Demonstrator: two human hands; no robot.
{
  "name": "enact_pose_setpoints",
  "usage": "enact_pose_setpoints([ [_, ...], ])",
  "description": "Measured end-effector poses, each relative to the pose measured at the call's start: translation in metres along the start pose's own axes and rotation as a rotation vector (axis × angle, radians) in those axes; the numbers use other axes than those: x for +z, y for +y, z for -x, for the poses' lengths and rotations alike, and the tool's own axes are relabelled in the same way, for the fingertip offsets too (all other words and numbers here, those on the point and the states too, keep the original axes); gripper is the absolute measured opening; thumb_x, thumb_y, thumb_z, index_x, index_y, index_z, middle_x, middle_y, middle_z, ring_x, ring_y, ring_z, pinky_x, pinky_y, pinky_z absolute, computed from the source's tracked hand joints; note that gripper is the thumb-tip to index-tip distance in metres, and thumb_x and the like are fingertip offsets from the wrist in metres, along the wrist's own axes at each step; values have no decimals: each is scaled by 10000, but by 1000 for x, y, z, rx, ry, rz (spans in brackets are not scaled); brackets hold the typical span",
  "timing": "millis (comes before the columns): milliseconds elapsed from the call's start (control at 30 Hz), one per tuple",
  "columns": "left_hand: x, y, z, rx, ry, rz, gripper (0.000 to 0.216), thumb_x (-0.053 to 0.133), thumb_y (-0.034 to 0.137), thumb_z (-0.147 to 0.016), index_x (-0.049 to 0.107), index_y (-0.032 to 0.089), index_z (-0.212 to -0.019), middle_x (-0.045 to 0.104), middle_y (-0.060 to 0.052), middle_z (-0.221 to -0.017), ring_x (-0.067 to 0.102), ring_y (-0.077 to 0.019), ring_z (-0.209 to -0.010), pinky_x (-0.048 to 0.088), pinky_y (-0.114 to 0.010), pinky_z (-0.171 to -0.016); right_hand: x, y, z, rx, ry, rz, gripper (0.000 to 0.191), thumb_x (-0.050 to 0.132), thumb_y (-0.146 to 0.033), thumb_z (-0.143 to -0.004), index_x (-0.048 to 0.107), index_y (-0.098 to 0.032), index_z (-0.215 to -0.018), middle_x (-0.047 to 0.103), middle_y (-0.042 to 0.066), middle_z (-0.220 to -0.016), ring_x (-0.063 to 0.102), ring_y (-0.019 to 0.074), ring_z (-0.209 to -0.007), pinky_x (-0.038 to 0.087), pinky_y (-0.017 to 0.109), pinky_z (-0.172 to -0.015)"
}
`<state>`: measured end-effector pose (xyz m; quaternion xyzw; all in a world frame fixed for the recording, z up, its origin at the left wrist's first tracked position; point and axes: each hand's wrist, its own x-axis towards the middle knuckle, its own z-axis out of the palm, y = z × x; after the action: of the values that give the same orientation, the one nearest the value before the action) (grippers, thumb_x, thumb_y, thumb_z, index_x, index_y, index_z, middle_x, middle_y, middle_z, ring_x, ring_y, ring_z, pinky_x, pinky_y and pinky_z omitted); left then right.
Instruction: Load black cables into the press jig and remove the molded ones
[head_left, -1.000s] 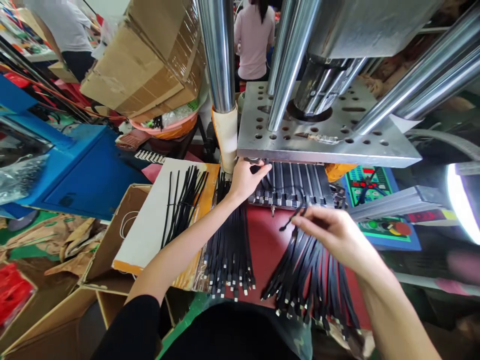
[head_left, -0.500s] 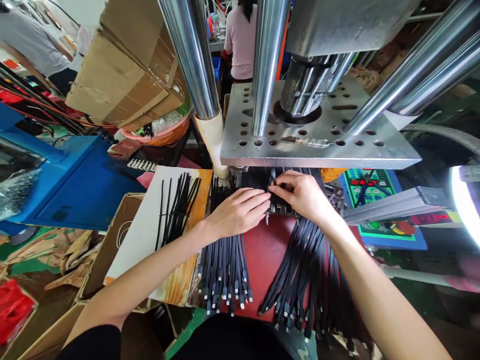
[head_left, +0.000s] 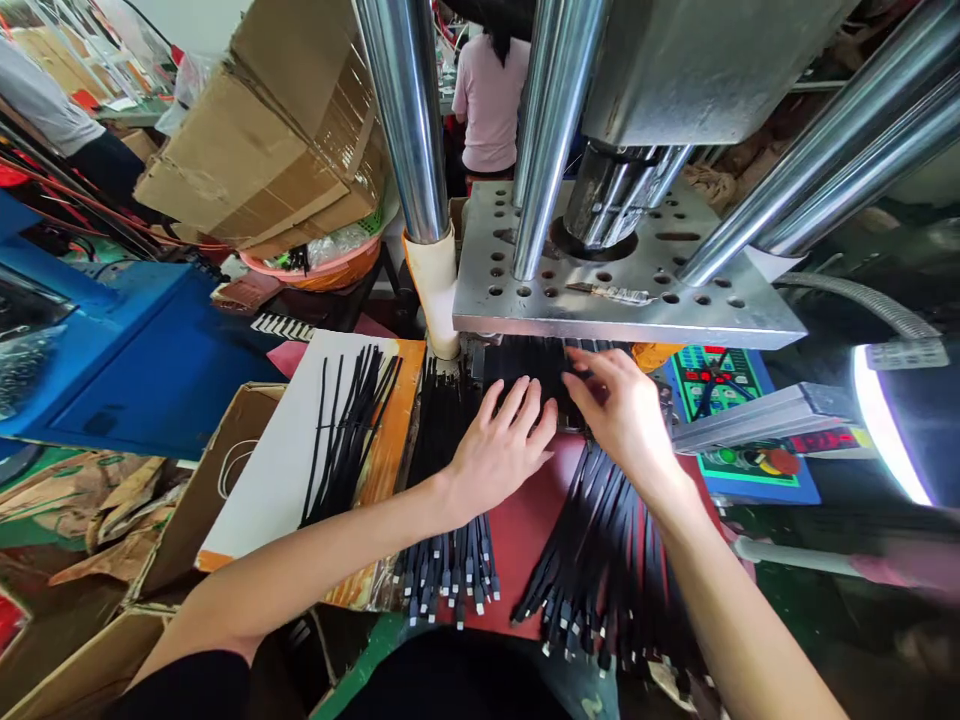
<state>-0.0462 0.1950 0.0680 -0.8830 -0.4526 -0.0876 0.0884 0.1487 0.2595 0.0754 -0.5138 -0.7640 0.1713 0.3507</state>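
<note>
Under the press plate (head_left: pixel 622 310), both hands (head_left: pixel 501 450) on cables (head_left: pixel 600 540)

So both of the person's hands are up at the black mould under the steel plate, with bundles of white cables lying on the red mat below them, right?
Not quite: the cables are black, not white, as the head view shows. The rest holds: the left hand and right hand are at the black mould under the steel plate, above the red mat.
</note>
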Motion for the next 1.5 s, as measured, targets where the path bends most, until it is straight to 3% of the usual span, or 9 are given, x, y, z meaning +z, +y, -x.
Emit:
enact_pose_setpoints([
  [267, -9, -27, -38, -85, -85, 190, 674, 440, 455, -1153, 482, -21, -1628, 465, -288, -1728, 409, -378, -1658, 318, -594, -1359, 10, -9, -13, -110, -173, 616, 540, 436, -110, -1012, 756, -163, -1444, 719, 217, -1093, 677, 344, -944, 570, 451, -844],
  [500, 7, -65, -83, -133, -77, 229, 464, 391, 279, -1138, 674, 9, -1388, 741, -280, -1380, 728, -379, -1261, 567, -512, -1072, 32, 3, -76, -76, -164, 493, 513, 365, -74, -1015, 774, -114, -1323, 788, 232, -1182, 692, 390, -1161, 526, 521, -1054],
  [667, 14, -87, -111, -73, 19, 260, 425, 373, 190, -1114, 770, 86, -1224, 803, -216, -1181, 750, -327, -1116, 540, -471, -1054, 30, 1, -106, -64, -126, 438, 531, 367, -84, -1016, 706, -118, -1423, 773, 234, -1247, 671, 396, -1184, 521, 566, -1063],
  [767, 2, -86, -88, -48, 76, 303, 365, 428, 205, -1110, 763, 124, -1232, 801, -174, -1206, 739, -293, -1150, 536, -443, -1081, 13, -10, -64, -95, -111, 401, 515, 417, -99, -991, 688, -106, -1429, 752, 246, -1223, 680, 397, -1172, 538, 552, -1036],
  [900, -15, -43, 14, -232, 189, 355, 337, 461, 330, -1133, 741, 166, -1045, 785, -110, -991, 738, -249, -1002, 588, -390, -953, -5, -23, 78, 95, 126, 344, 446, 437, -421, -1126, 648, -164, -1422, 716, 192, -1123, 690, 331, -953, 577, 473, -857],
  [1033, -16, 2, 88, -721, -246, 326, 290, 618, 389, -1077, 724, 138, -979, 778, -155, -982, 749, -299, -918, 574, -386, -800, 7, -27, 189, 297, 15, 560, 865, 228, -761, -1096, 686, -36, -1206, 659, 252, -984, 638, 415, -922, 546, 537, -777],
  [1200, -5, -5, 86, -813, -361, 587, 234, 611, 206, -1033, 686, 180, -812, 770, -82, -917, 739, -240, -873, 519, -337, -809, 19, -10, 200, 356, -40, 496, 832, 136, -750, -1097, 701, -167, -911, 669, 218, -930, 613, 359, -852, 520, 507, -787],
  [1333, -11, -21, 85, -810, -343, 788, 295, 664, 329, -1001, 591, 205, -743, 642, 27, -714, 625, -154, -688, 446, -260, -661, -5, -6, 195, 514, 30, 142, 709, 415, -857, -1018, 663, -228, -804, 671, 96, -771, 608, 259, -667, 483, 377, -605],
  [1500, -27, -4, 95, -757, -225, 1342, 483, 633, 588, -955, 520, 219, -665, 465, 66, -599, 457, -119, -572, 351, -261, -580, -22, -64, 198, 321, -5, -347, 255, 637, -405, -1087, 644, -249, -886, 611, -33, -690, 569, 134, -533, 459, 220, -492],
])
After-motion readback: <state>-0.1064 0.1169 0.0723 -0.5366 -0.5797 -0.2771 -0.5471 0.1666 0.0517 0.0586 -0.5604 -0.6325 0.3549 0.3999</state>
